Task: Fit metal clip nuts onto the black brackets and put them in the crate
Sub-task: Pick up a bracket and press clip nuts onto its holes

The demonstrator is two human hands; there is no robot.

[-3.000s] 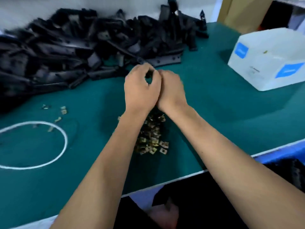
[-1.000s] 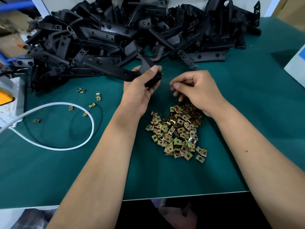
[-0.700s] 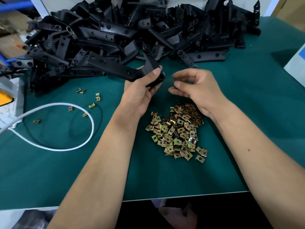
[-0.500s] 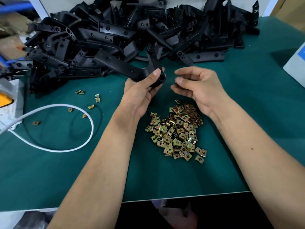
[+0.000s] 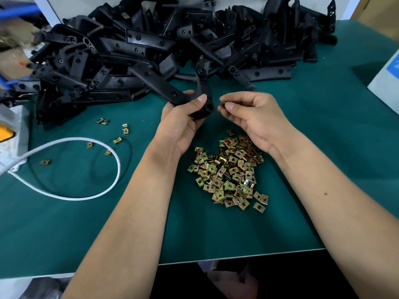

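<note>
My left hand grips a black bracket by its lower end, thumb across it, above the green table. The bracket's long arm slants up to the left and a second arm rises behind it. My right hand pinches a small brass-coloured clip nut between thumb and forefinger, just right of the bracket's open end and apart from it. Below both hands lies a heap of clip nuts. No crate is in view.
A big pile of black brackets fills the back of the green table. Loose clip nuts and a looped white cable lie at left. A white box stands at the right edge.
My left hand has tilted the bracket more upright. My right hand rose from the nut heap with a clip nut and now holds it next to the bracket's end.
</note>
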